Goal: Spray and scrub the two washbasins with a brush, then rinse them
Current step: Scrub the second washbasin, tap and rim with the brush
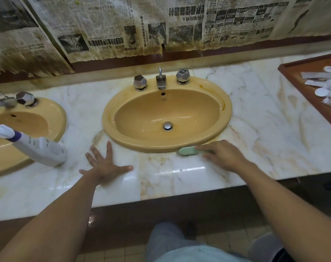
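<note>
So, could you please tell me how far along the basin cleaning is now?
Spraying looks done: the bottle stands on the wet counter. In hand: the right hand holds the brush at the front rim of the middle basin, while the left hand lies flat on the counter. Left: rinsing, since no water runs from the tap; whether the left basin is scrubbed, I cannot tell.
</note>
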`<state>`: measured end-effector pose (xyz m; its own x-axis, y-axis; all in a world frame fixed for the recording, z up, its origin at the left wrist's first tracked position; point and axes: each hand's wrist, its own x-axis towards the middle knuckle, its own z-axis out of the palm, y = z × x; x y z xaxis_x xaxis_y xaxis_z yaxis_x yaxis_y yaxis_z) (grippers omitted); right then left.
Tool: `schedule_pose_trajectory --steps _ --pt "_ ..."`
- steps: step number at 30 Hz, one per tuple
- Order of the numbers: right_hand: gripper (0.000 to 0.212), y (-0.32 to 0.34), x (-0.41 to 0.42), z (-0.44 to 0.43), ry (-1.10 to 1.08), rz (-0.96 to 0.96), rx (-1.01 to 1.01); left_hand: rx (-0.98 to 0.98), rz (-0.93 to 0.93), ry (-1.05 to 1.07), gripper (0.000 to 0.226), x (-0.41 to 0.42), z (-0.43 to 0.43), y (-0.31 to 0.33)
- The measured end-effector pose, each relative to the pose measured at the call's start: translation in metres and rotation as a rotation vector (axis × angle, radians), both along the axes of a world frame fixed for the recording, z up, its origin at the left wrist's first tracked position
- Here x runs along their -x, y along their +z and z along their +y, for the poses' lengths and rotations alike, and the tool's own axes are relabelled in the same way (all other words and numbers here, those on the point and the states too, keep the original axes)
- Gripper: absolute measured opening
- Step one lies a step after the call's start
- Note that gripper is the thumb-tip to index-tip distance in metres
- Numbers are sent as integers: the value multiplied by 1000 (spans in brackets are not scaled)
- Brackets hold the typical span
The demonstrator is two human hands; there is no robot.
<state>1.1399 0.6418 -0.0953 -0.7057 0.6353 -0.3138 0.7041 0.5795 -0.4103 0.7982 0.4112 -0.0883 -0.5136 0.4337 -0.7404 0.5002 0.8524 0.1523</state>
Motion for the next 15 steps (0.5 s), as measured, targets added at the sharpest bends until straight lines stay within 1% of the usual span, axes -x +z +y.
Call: schedule_pose_trajectory --steps 4,7,9,11,15 --pt "34 10 -59 47 -149 -23 -41 17 0 -4 150 3 1 -2" --pt "31 13 -75 63 -251 -17 -58 22 -5 8 153 4 3 -2" --pt "33 15 -66 57 -199 -52 -67 23 0 8 152 2 3 -1" --pt "35 15 -46 41 -89 -73 -72 20 2 5 151 1 3 0" --pt "38 8 -6 8 55 -49 -88 17 -1 10 151 1 3 0"
